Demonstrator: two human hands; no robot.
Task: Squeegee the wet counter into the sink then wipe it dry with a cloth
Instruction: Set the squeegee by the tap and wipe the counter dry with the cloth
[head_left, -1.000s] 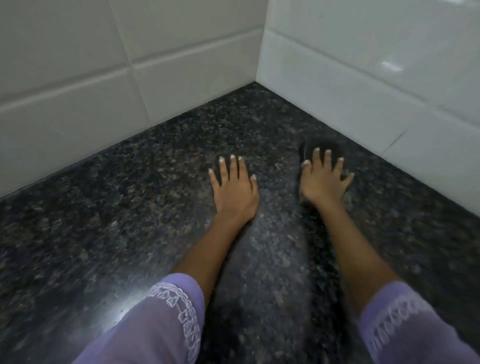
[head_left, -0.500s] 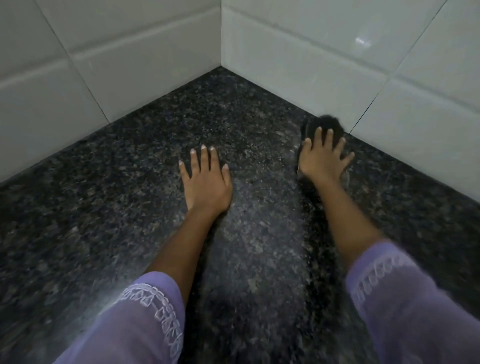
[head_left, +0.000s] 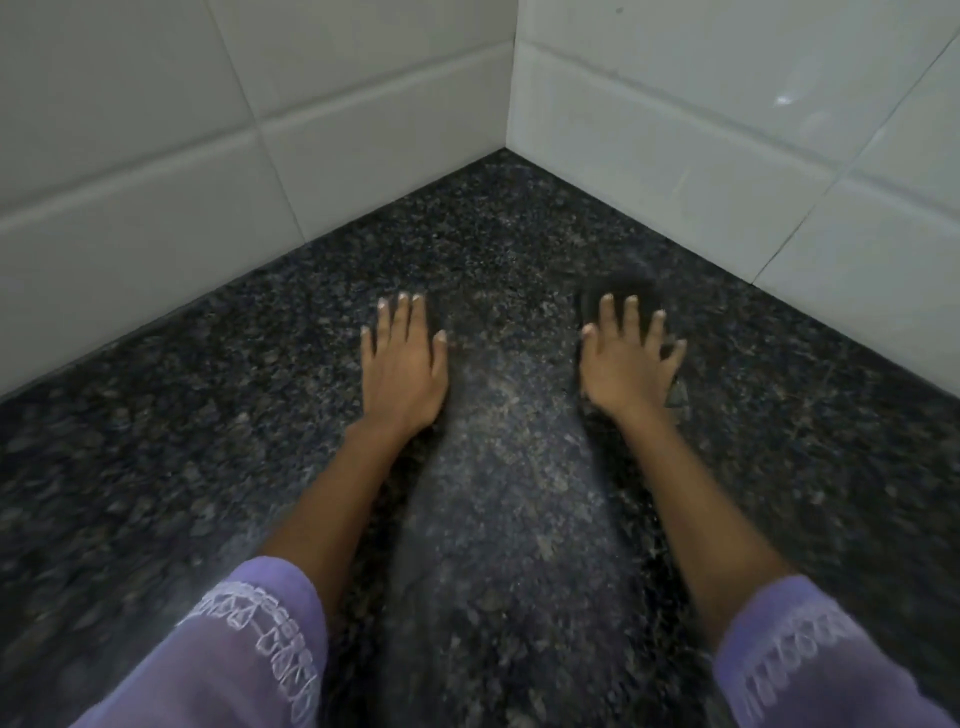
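Note:
A dark speckled granite counter fills the view and runs into a tiled corner. My left hand lies flat on the stone, fingers together, holding nothing. My right hand presses down with spread fingers on a dark cloth, which shows beyond the fingertips and at the hand's right edge; most of it is hidden under the palm. The cloth is blurred. No squeegee and no sink are in view.
White tiled walls rise at the left and at the right, meeting at the corner just beyond my hands. Purple sleeves cover both forearms near the bottom.
My right hand with the cloth has drawn back from the right wall toward me. The left hand stays flat on the counter. The view has shifted so the corner sits further right.

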